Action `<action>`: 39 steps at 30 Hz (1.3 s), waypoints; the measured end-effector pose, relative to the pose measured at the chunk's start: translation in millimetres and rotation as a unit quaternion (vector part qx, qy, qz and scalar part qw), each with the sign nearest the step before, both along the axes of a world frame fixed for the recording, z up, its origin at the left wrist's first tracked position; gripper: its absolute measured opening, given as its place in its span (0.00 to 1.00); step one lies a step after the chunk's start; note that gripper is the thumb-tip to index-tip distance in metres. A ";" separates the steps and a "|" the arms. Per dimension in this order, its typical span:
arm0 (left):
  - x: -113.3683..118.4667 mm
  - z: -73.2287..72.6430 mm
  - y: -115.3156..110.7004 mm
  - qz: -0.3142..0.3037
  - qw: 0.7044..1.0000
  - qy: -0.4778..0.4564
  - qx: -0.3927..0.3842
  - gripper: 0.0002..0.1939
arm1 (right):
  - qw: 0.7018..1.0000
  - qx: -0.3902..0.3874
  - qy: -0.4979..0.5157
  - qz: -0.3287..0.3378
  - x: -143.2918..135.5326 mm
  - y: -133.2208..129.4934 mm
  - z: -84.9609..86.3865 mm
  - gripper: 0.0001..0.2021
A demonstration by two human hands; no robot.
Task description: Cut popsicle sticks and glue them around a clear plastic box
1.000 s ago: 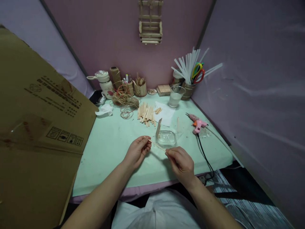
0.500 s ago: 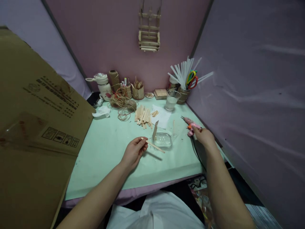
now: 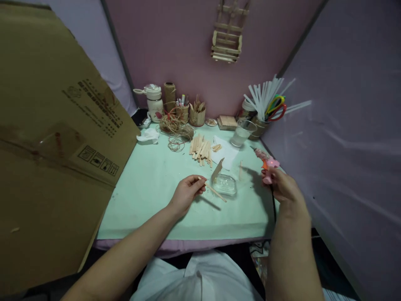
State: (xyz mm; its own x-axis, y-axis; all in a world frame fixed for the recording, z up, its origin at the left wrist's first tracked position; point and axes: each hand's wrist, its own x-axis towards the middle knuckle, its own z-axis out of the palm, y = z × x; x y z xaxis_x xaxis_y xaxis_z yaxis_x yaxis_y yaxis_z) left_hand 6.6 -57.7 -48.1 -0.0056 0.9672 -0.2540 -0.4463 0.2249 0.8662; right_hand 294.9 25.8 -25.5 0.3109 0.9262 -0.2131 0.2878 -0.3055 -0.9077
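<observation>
Between thumb and fingers, my left hand (image 3: pixel 189 193) pinches one end of a wooden stick (image 3: pixel 216 193), which slants down to the right above the table. My right hand (image 3: pixel 283 184) is wrapped round the handle of a pink glue gun (image 3: pixel 270 167), its nozzle pointing up and left, raised over the table's right side. A clear dish (image 3: pixel 226 185) lies just beyond the stick, with a small upright piece (image 3: pixel 217 169) at its left edge. Farther back is a pile of wooden sticks (image 3: pixel 200 149), beside a white paper (image 3: pixel 228 152).
A large cardboard box (image 3: pixel 62 146) fills the left. Tangled twine (image 3: pixel 175 127), a bottle (image 3: pixel 154 104), a stick holder (image 3: pixel 197 117) and a plastic cup (image 3: pixel 241 134) stand at the back. White strips and scissors (image 3: pixel 278 109) rise from a holder at the back right.
My right hand has lifted the glue gun off the table and gripped it by the handle. My left hand still holds the stick. The whole view has shifted, with things appearing farther right.
</observation>
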 end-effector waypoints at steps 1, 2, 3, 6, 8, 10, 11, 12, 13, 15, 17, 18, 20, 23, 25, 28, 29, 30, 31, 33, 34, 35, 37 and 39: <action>-0.6 -0.3 0.0 0.002 1.000 0.000 0.004 0.20 | 0.999 0.006 0.030 0.011 0.1 -4.2 5.7 0.13; -1.2 -0.8 0.0 0.004 1.000 0.003 0.009 0.20 | 0.997 0.012 0.072 0.027 0.5 -8.9 11.1 0.16; -1.9 -1.4 0.0 0.005 1.000 0.007 0.015 0.20 | 0.987 0.023 0.154 0.049 0.8 -14.2 16.2 0.16; -3.7 -3.4 0.1 0.005 0.999 0.032 0.034 0.19 | 0.952 0.040 0.287 0.096 -2.0 -33.0 28.3 0.16; -4.5 -4.3 0.4 0.002 0.998 0.051 0.045 0.18 | 0.954 0.048 0.277 0.108 -8.6 -46.8 34.3 0.17; -4.6 -5.0 0.2 -0.007 0.996 0.069 0.055 0.16 | 0.961 0.061 0.238 0.124 -18.6 -60.0 38.7 0.16; -4.3 -5.5 -0.2 -0.018 0.995 0.077 0.059 0.15 | 0.964 0.069 0.222 0.132 -24.0 -66.2 40.0 0.16; -3.8 -6.2 -0.9 -0.035 0.994 0.083 0.062 0.15 | 0.964 0.076 0.211 0.140 -29.1 -72.0 40.4 0.17; -3.0 -7.1 -1.8 -0.054 0.993 0.086 0.065 0.14 | 0.964 0.081 0.205 0.149 -33.5 -77.4 39.9 0.19; -0.7 -9.5 -4.4 -0.086 0.989 0.091 0.081 0.13 | 0.962 0.085 0.195 0.168 -38.9 -87.3 35.8 0.21; 2.4 -12.4 -7.5 -0.099 0.985 0.098 0.102 0.10 | 0.962 0.085 0.183 0.183 -39.0 -96.1 28.7 0.20; 4.0 -13.7 -9.1 -0.105 0.983 0.102 0.110 0.09 | 0.963 0.083 0.177 0.184 -37.5 -100.2 24.9 0.19; 7.2 -16.1 -12.6 -0.127 0.978 0.112 0.120 0.07 | 0.966 0.080 0.175 0.174 -33.9 -107.9 18.0 0.17; 11.4 -18.7 -17.8 -0.175 0.966 0.138 0.133 0.05 | 0.967 0.074 0.195 0.147 -32.6 -117.2 12.9 0.15; 14.1 -20.1 -20.9 -0.196 0.958 0.155 0.140 0.05 | 0.964 0.064 0.213 0.146 -35.4 -121.5 12.7 0.15; 16.7 -20.4 -23.2 -0.206 0.953 0.171 0.141 0.04 | 0.960 0.050 0.226 0.158 -39.7 -125.8 13.9 0.17; 16.3 -19.3 -23.1 -0.204 0.953 0.173 0.143 0.03 | 0.960 0.048 0.223 0.161 -40.0 -127.1 13.9 0.17; 15.0 -17.5 -22.5 -0.202 0.953 0.171 0.147 0.03 | 0.961 0.045 0.217 0.163 -39.6 -128.6 13.4 0.18; 12.6 -14.9 -21.3 -0.202 0.953 0.167 0.150 0.03 | 0.964 0.043 0.208 0.161 -38.6 -130.2 12.1 0.19; 4.2 -7.4 -17.5 -0.195 0.956 0.158 0.153 0.03 | 0.970 0.042 0.188 0.149 -36.2 -134.1 7.5 0.20; -1.5 -3.1 -15.0 -0.185 0.959 0.156 0.150 0.04 | 0.974 0.044 0.176 0.139 -35.3 -136.4 4.3 0.20; -7.7 1.1 -12.2 -0.163 0.963 0.157 0.147 0.04 | 0.977 0.047 0.162 0.130 -35.2 -138.7 0.8 0.20; -20.6 8.0 -5.9 -0.097 0.971 0.164 0.143 0.05 | 0.983 0.050 0.126 0.125 -38.2 -143.4 -5.4 0.22; -31.9 11.1 0.6 -0.045 0.974 0.175 0.136 0.06 | 0.986 0.043 0.076 0.140 -46.1 -147.0 -8.4 0.24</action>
